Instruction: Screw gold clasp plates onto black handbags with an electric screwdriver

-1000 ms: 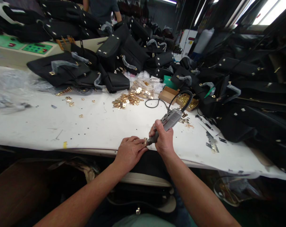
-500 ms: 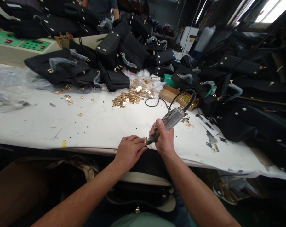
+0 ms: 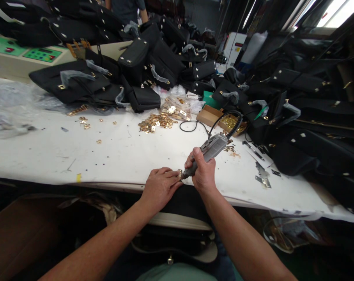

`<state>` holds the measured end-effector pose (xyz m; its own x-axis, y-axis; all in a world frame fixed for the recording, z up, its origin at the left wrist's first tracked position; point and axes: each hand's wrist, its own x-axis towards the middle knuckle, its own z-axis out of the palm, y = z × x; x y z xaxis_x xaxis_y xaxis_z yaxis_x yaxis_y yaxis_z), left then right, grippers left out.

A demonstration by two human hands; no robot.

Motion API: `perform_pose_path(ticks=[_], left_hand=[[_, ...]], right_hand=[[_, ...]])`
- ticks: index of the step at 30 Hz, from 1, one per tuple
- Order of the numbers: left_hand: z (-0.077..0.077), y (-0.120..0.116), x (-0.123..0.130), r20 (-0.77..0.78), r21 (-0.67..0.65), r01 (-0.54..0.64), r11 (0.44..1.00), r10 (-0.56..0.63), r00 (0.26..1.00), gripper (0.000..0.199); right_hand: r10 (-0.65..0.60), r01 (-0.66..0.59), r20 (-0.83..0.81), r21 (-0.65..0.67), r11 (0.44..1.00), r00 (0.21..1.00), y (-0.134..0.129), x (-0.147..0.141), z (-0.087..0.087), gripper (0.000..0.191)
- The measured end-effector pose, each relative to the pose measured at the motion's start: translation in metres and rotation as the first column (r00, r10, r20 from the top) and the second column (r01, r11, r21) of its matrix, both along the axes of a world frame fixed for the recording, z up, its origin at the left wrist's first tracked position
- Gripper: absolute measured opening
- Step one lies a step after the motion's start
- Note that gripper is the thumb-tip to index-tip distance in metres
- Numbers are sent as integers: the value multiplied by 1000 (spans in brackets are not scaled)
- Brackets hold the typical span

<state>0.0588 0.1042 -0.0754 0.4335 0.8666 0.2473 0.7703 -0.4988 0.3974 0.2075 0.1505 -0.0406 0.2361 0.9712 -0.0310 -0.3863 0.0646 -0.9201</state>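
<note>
My right hand [image 3: 204, 169] is wrapped round a grey electric screwdriver [image 3: 214, 146], its tip slanting down to the left and its cable looping off the top end. The tip meets a small gold-coloured metal fitting [image 3: 180, 174] at the table's front edge. My left hand [image 3: 162, 186] is closed over the edge of a black bag [image 3: 187, 201], fingers together, their tips against the fitting. Part of the fitting is hidden by those fingers. Below, the bag hangs open over my lap, showing a light lining and a metal clasp [image 3: 170, 259].
Gold metal fittings [image 3: 156, 123] are heaped on the white table [image 3: 130, 156]. Behind them stands a cardboard box [image 3: 231, 121] of small brass-coloured pieces. Black bags [image 3: 86, 84] pile up at the back and right. A pen [image 3: 253, 150] and metal plates [image 3: 263, 177] lie at right. Another person [image 3: 127, 11] stands behind.
</note>
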Motion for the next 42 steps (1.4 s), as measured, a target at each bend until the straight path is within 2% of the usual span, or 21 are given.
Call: perform_pose_path(ticks=[16, 21, 24, 28, 30, 35, 42], left_hand=[[0, 0, 1, -4, -12, -11, 1000, 11, 1000, 18], [2, 0, 2, -2, -26, -21, 999, 21, 1000, 21], [3, 0, 2, -5, -42, -43, 998, 43, 999, 31], [2, 1, 3, -2, -74, -102, 992, 102, 995, 57], [2, 1, 3, 1, -87, -110, 990, 110, 994, 63], [3, 1, 3, -6, -110, -110, 988, 110, 994, 67], [2, 1, 2, 1, -89, -96, 991, 96, 995, 61]], right_hand=[[-25, 25, -1, -5, 1000, 1000, 0, 0, 1, 44], [-60, 60, 61, 13, 998, 996, 6, 4, 3, 44], [-80, 78, 119, 18, 997, 990, 10, 5, 1, 45], [-46, 43, 152, 22, 999, 987, 10, 2, -3, 45], [-26, 22, 161, 21, 1000, 987, 9, 0, -5, 44], [26, -24, 195, -10, 1000, 980, 5, -2, -7, 42], [105, -99, 311, -35, 994, 944, 3, -3, -5, 40]])
